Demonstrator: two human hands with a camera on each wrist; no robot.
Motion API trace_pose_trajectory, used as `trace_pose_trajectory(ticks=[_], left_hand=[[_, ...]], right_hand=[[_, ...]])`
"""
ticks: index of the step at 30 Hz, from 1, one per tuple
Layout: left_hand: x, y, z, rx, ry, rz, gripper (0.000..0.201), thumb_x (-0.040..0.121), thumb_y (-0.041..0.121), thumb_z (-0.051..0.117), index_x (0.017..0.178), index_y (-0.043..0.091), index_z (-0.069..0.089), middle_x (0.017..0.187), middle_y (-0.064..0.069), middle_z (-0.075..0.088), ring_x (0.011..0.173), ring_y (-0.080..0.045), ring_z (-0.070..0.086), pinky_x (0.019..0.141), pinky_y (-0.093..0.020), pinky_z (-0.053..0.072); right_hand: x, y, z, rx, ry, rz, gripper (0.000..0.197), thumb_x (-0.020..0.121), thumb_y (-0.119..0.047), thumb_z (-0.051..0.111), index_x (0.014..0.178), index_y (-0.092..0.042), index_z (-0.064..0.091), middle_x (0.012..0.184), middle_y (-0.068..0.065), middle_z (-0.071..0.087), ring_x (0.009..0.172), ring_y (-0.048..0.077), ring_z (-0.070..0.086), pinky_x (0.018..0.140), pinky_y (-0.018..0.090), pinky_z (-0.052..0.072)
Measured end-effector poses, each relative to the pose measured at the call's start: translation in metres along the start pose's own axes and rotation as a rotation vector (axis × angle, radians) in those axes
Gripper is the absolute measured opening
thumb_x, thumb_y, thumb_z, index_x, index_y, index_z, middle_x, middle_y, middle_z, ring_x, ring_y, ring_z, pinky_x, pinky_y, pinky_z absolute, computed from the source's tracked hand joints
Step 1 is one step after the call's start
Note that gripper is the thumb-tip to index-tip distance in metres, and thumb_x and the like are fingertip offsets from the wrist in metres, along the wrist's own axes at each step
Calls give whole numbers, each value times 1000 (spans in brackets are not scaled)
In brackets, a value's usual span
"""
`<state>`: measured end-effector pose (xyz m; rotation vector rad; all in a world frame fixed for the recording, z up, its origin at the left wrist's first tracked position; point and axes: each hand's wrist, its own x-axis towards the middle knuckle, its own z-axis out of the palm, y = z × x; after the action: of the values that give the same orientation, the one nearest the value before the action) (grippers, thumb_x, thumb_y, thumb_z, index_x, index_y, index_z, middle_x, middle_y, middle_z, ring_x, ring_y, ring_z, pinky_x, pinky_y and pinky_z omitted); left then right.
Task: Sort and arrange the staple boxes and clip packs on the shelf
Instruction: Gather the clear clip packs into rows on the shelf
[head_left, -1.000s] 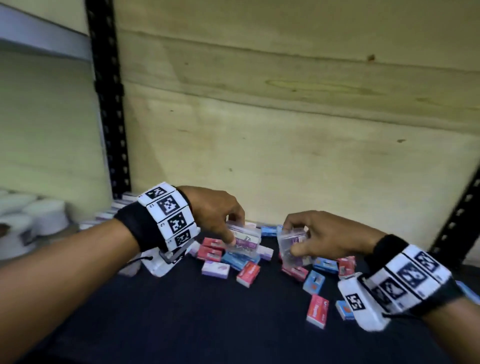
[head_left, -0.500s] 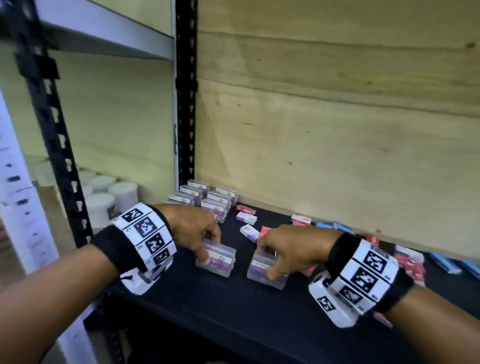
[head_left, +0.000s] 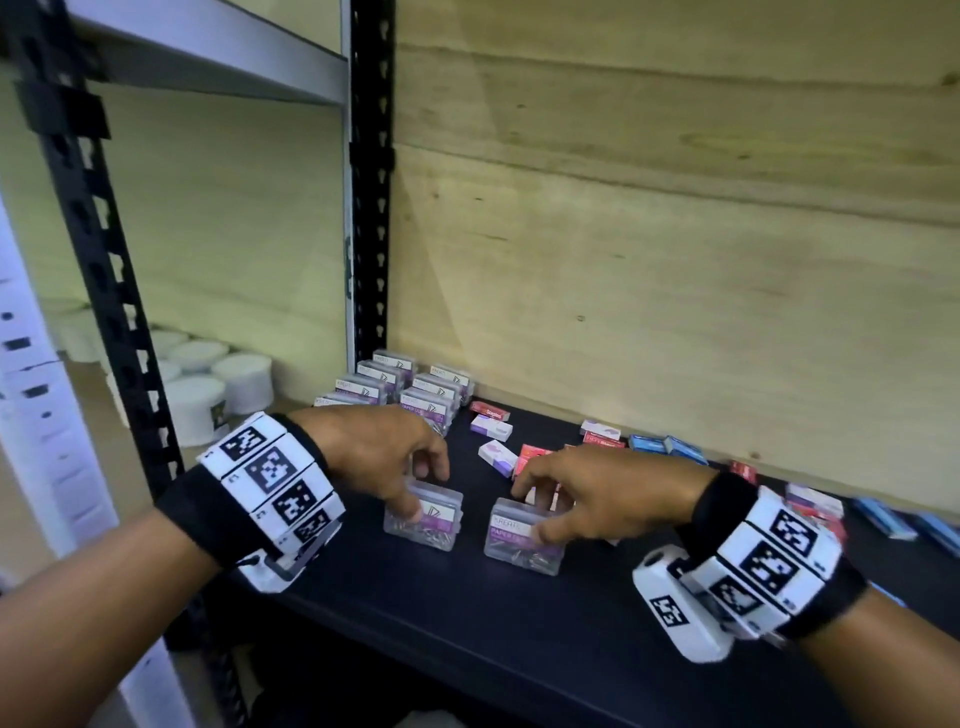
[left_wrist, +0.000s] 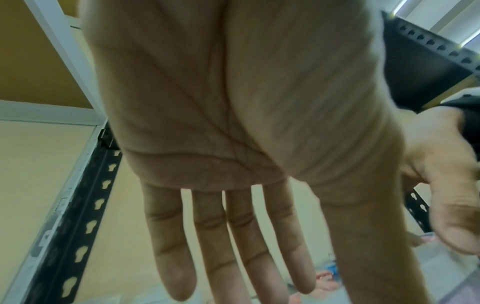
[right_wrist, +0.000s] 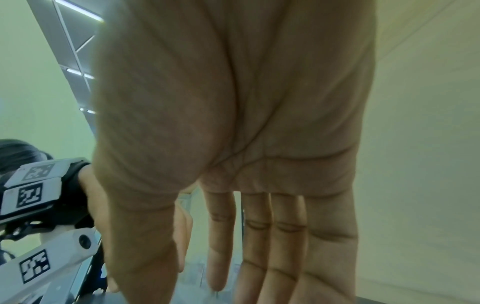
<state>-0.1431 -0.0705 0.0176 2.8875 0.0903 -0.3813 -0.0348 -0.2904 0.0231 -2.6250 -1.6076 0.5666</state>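
Observation:
Two clear clip packs with purple labels stand side by side on the black shelf (head_left: 519, 639). My left hand (head_left: 423, 493) pinches the left clip pack (head_left: 431, 525) from above, thumb in front and fingers behind. My right hand (head_left: 535, 512) pinches the right clip pack (head_left: 511, 545) the same way. Rows of clip packs (head_left: 415, 389) stand at the back left corner. Small red, purple and blue staple boxes (head_left: 498, 457) lie scattered along the back. In the wrist views my left hand (left_wrist: 233, 226) and right hand (right_wrist: 259, 236) point nearly straight fingers down; the packs are blurred there.
A wooden back panel (head_left: 675, 260) closes the shelf behind. Black perforated posts (head_left: 371, 208) stand at the left, with another post (head_left: 104, 260) nearer me. White round containers (head_left: 208, 384) fill the neighbouring bay on the left. More staple boxes (head_left: 810, 504) lie at the right.
Both hands carried a clip pack each from the scattered pile leftward to the shelf's front left. Since half a second ago the packs rest on the shelf and barely move.

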Motion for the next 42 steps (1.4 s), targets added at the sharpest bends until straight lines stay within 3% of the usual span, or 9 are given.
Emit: trace_pose_trajectory(ticks=[4, 9, 12, 15, 21, 27, 31, 37, 42], left_hand=[[-1, 5, 5, 32, 61, 90, 38, 82, 35, 77, 117, 39, 62, 101, 18, 59, 90, 1, 55, 72, -15, 42], [-6, 5, 8, 51, 64, 111, 35, 83, 31, 75, 114, 42, 62, 101, 19, 57, 90, 0, 53, 79, -23, 48], [-12, 2, 6, 55, 49, 100, 35, 84, 29, 75, 114, 42, 63, 102, 19, 57, 91, -1, 53, 80, -23, 48], [-18, -5, 4, 66, 42, 74, 35, 84, 29, 75, 115, 40, 63, 102, 18, 57, 92, -1, 53, 77, -19, 45], [-34, -28, 4, 39, 42, -9, 36, 81, 33, 77, 110, 47, 61, 103, 22, 57, 94, 0, 54, 86, -30, 51], [-47, -51, 0, 22, 37, -95, 33, 82, 29, 76, 106, 45, 61, 103, 20, 57, 95, 0, 53, 87, -27, 50], [-52, -65, -2, 42, 60, -149, 34, 81, 24, 77, 107, 41, 63, 102, 19, 58, 92, 1, 53, 80, -21, 46], [-55, -78, -6, 106, 74, -200, 35, 79, 23, 77, 103, 43, 62, 100, 20, 58, 90, 3, 53, 74, -19, 42], [-54, -83, -6, 131, 92, -222, 37, 80, 21, 77, 104, 44, 62, 99, 20, 58, 89, 1, 54, 80, -24, 48]], right_hand=[[-13, 13, -3, 54, 13, -18, 33, 89, -39, 69, 120, -41, 58, 108, -19, 61, 95, 10, 65, 85, 34, 56], [-16, 16, 2, 97, 34, -43, 29, 89, -31, 72, 116, -38, 62, 102, -17, 66, 87, 15, 69, 74, 32, 59], [-12, 15, 3, 116, 45, -62, 29, 89, -31, 72, 115, -39, 63, 102, -17, 67, 88, 10, 68, 75, 31, 59], [-7, 10, 4, 133, 54, -94, 29, 88, -31, 73, 115, -39, 64, 101, -18, 68, 88, 2, 66, 77, 24, 56], [14, -7, 8, 184, 47, -157, 30, 88, -27, 73, 117, -33, 66, 99, -14, 70, 87, 2, 68, 74, 12, 49], [37, -31, 10, 198, 44, -200, 30, 90, -26, 72, 120, -28, 65, 99, -12, 70, 90, 7, 67, 76, 16, 50], [52, -47, 9, 176, 47, -227, 32, 90, -27, 72, 121, -27, 64, 98, -13, 68, 80, -1, 61, 69, 13, 45], [74, -65, 9, 172, 71, -234, 32, 89, -30, 73, 120, -27, 64, 101, -11, 66, 84, 3, 60, 77, 19, 47], [85, -75, 8, 176, 77, -217, 33, 88, -29, 73, 119, -26, 64, 105, -7, 68, 94, 10, 63, 87, 28, 51]])
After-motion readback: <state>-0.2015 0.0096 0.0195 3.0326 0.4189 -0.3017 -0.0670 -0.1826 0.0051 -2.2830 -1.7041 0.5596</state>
